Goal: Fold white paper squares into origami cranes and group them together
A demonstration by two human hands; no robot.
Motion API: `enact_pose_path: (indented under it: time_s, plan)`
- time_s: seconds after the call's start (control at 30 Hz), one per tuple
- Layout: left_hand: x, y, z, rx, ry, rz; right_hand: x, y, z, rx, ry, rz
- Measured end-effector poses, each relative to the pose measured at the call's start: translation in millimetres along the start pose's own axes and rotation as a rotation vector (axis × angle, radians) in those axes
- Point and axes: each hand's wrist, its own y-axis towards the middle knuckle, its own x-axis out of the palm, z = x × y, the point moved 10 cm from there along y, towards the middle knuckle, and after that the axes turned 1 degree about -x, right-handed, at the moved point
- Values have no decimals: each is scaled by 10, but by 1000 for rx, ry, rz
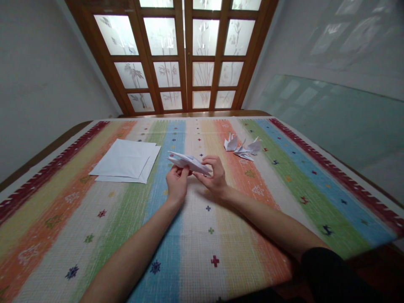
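Both hands, left (177, 183) and right (215, 176), pinch the folded paper (189, 163) between bent fingers, forearms angling inward.

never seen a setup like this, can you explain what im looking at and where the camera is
There is no robot here, just a person working with two bare hands. The single picture comes from a camera worn on the person's head, looking forward and down, so you see both forearms reaching away from you.

The table is covered with a striped, colourful cloth. On the left lie some overlapping white paper sheets; on the right sits a small group of folded paper figures with pointed, wing-like parts. Beyond the table are wooden doors with patterned glass panes.

The left hand grips a folded white paper piece above the cloth. The right hand is at its other end; how firmly it holds on, I cannot tell.
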Motion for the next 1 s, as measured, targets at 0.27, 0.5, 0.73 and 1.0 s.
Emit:
enact_pose_path:
  time_s: [0.27,0.5,0.73,1.0]
  plan:
    - [90,-45,54,84,28,-56,120,-7,-79,-81,-4,-118]
    - [110,-52,54,101,90,-81,101,-76,-130,-179,-93,-70]
    - [83,-34,49,39,130,-62,149,-34,-31,-37,122,-106]
    - [-7,-21,-16,-14,101,-22,339,-113,443,615,454,-135]
